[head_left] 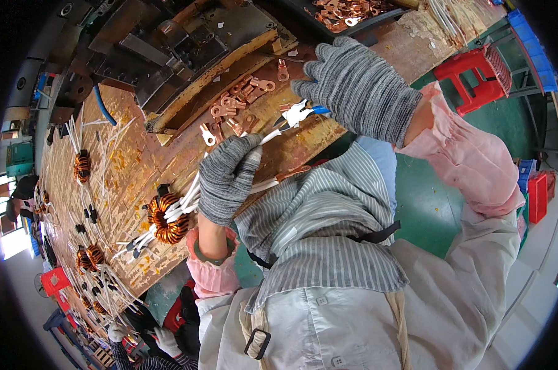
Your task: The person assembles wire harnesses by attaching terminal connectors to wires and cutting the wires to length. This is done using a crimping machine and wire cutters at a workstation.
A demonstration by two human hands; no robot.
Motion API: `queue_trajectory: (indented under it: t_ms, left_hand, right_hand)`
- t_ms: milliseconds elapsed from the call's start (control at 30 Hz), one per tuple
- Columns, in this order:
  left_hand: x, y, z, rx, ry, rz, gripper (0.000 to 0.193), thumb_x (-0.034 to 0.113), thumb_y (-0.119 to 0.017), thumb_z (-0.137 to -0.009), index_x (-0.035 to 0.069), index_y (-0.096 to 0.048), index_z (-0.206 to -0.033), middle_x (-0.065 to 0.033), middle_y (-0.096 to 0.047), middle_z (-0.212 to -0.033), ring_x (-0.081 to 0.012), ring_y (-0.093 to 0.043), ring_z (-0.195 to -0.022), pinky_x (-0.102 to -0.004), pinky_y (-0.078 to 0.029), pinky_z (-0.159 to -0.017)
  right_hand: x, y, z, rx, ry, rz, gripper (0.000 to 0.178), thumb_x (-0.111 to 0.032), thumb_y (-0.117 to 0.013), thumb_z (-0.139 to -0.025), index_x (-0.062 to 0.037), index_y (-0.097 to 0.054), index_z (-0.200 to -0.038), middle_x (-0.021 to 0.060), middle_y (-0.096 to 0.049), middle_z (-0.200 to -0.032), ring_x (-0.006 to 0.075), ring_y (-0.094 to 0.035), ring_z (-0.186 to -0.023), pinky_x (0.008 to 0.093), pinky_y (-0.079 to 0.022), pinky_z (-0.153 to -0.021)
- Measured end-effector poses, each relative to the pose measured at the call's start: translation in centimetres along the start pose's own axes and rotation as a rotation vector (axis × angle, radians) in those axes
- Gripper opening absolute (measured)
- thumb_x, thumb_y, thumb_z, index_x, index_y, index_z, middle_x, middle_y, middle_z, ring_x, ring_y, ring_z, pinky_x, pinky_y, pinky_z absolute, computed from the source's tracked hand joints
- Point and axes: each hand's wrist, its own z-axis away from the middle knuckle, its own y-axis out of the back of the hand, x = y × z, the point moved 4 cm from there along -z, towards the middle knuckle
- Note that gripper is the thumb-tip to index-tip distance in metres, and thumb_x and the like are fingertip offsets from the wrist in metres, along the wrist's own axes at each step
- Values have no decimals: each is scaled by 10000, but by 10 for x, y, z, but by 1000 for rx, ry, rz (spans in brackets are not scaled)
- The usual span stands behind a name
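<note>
My left hand (225, 179), in a grey knitted glove, is closed around white insulated wires (192, 196). They lead from a copper-wound ring coil (168, 219) at the bench's near edge. One wire sticks out past my fingers to the right. My right hand (359, 86), gloved alike, is closed on blue-handled pliers (297, 115); their bright head is at that wire's end, and glare hides the jaws' exact grip. Another wire with a bare copper end (293, 173) lies below, over my apron. Several copper ring lugs (232, 106) are piled just beyond my left hand.
A heavy metal machine (180, 55) stands at the back of the worn wooden bench (137, 185). A black tray (353, 28) holds more copper lugs. Further coils (81, 166) with wires lie to the left. A red stool (473, 80) stands at right. Another person's gloved hands (166, 340) show lower left.
</note>
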Motion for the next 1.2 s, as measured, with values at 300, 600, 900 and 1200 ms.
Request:
queue_trajectory:
  t_ms: [300, 600, 900, 1200]
  left_hand:
    - [2, 0, 0, -52, 9, -25, 171, 94, -614, -790, 44, -632, -952, -103, -597, -750, -233, -599, -684, -294, -470, -632]
    - [1, -3, -1, -119, -42, -21, 175, 89, -603, -794, 34, -629, -958, -106, -602, -770, -250, -596, -708, -303, -469, -650]
    - [-1, -3, -2, -146, 144, 118, 173, 86, -566, -823, 9, -623, -966, -70, -609, -761, -146, -576, -716, -266, -452, -669]
    - [-8, -3, -12, -275, 240, 282, 210, 97, -514, -863, -7, -575, -1035, -87, -602, -826, -146, -576, -770, -275, -462, -706]
  right_hand:
    - [-5, -6, -5, -55, 30, 46, 328, -174, -541, -749, -156, -566, -1076, 28, -582, -983, 211, -527, -946, 343, -403, -833]
    - [-7, -21, -5, -117, 99, -14, 192, -183, -514, -764, -135, -561, -944, 22, -570, -844, 209, -542, -848, 348, -425, -735]
    - [-1, -27, -1, -84, 72, -92, 82, -167, -535, -748, -106, -564, -795, 66, -571, -715, 245, -582, -705, 366, -470, -601]
    - [60, -77, 46, 819, -623, -1842, 289, -261, -630, -811, -32, -567, -976, -30, -510, -670, 37, -454, -559, 186, -381, -490]
